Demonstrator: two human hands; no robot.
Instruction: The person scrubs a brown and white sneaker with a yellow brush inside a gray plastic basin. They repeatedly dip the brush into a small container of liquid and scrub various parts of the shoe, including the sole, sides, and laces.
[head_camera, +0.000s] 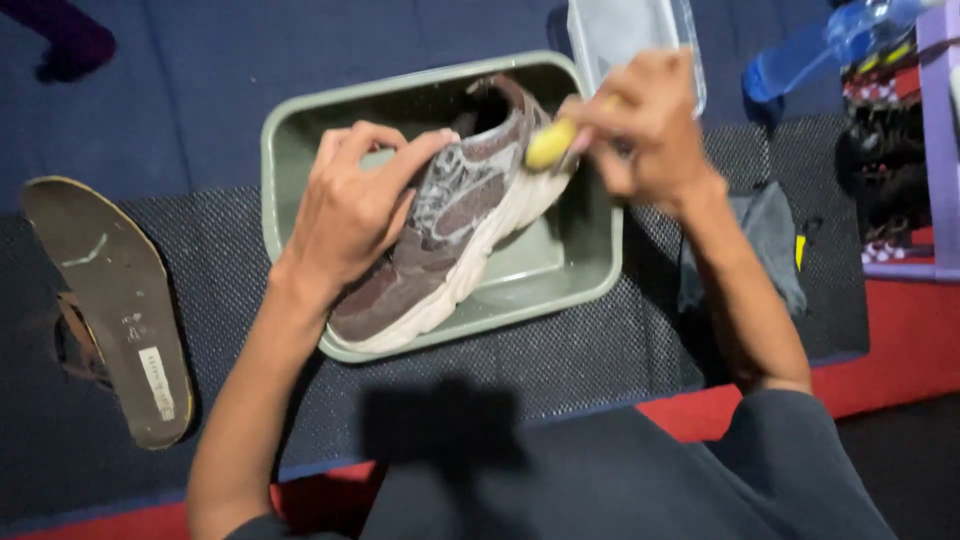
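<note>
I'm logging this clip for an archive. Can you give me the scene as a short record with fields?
left hand: grips the upper of a brown and grey sneaker with a white sole
right hand: holds a yellow brush against the sneaker's heel end
container: grey-green rectangular plastic tub, sneaker resting across it
surface: dark textured mat
nearby: dark loose insole at left; clear plastic box behind the tub

Dark textured mat (600, 360), red floor (900, 350)

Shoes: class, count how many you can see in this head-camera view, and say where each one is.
1. The brown shoe lies across the green tub, steadied by the left hand. A loose insole lies on the mat at left. The shelf at right may hide more.
</note>
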